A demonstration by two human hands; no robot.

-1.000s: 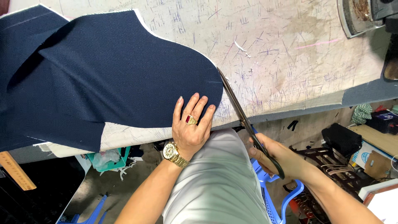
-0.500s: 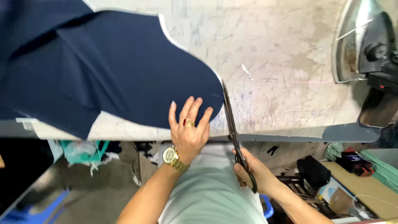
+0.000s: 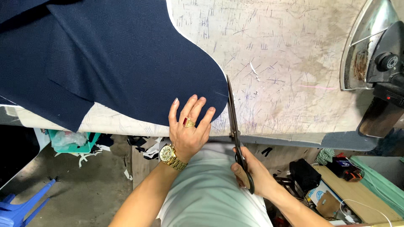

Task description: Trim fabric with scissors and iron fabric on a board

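Tailoring workshop: chalk-scarred cutting table [image 3: 294, 63], iron [image 3: 374, 54]

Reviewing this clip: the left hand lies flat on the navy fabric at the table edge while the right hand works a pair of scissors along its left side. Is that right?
Not quite. The head view shows the left hand flat on the navy fabric at the table edge and the right hand on the scissors, but the blades run along the fabric's right side, not its left.

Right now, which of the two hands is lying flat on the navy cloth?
The left hand, the one with the gold watch and ring, is spread flat on the navy cloth. The right hand is off the table edge, gripping the black scissors.
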